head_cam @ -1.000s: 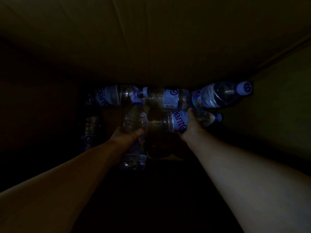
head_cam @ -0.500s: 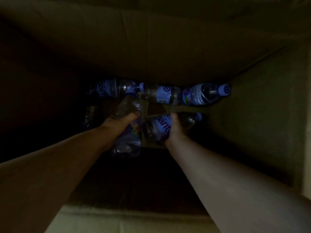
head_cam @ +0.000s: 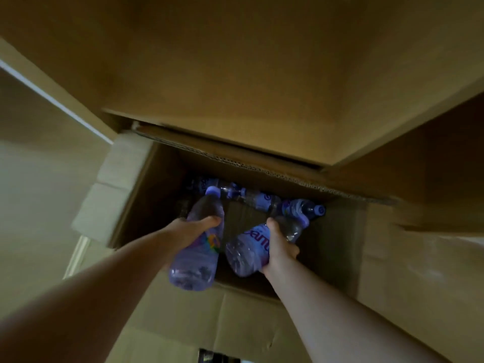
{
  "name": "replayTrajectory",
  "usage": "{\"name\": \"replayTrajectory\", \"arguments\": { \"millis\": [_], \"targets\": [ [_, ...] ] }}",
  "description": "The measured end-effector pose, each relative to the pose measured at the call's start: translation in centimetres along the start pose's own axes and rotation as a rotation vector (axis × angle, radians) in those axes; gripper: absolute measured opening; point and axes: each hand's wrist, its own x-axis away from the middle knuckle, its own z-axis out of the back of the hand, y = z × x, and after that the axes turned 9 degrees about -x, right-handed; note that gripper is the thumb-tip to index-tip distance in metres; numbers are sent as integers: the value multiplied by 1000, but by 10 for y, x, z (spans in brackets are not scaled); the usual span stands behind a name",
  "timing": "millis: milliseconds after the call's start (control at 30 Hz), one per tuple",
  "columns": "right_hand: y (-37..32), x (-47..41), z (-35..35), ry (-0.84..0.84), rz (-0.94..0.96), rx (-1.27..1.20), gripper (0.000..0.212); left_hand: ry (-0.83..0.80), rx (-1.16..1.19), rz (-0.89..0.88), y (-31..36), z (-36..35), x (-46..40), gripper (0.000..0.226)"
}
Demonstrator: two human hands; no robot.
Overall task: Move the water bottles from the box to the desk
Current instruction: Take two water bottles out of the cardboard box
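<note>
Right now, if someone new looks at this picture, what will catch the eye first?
First, the two bare forearms reaching into the open cardboard box at the centre. The left hand holds one water bottle, cap pointing away, and the right hand holds a second bottle, tilted. Behind them, more bottles lie along the far wall of the box floor, in shadow.

We see the cardboard box (head_cam: 337, 247) open at the top, its mouth the only way in or out. The far flap (head_cam: 235, 82) leans over the opening and narrows it from the far side; the left flap (head_cam: 117, 179) and right flap (head_cam: 419, 163) fold outward. Inside, 3 bottles (head_cam: 258, 200) lie along the far wall. Bare box floor (head_cam: 241, 216) shows between them and the 2 raised bottles, (head_cam: 199, 247) and (head_cam: 258, 246).
</note>
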Motion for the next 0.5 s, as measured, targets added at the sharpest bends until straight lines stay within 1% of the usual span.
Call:
{"name": "replayTrajectory", "arguments": {
  "millis": [100, 167, 233, 300, 400, 500],
  "targets": [
    [-2, 48, 6, -23, 27, 97, 90, 137, -67, -7, -16, 19, 39, 60],
    [-3, 80, 5, -46, 64, 184, 89, 213, -51, 18, -31, 32, 68, 58],
    [-6, 112, 1, -82, 113, 270, 87, 247, 50, 33, -46, 46, 97, 58],
    [-8, 144, -5, -123, 181, 365, 86, 264, 209, 32, -58, 61, 123, 49],
    [-8, 203, -18, -156, 312, 523, 87, 326, 360, 20, -69, 96, 172, 38],
    [1, 268, -28, -225, 398, 607, 87, 370, 465, -30, -84, 137, 220, 40]
  ]
}}
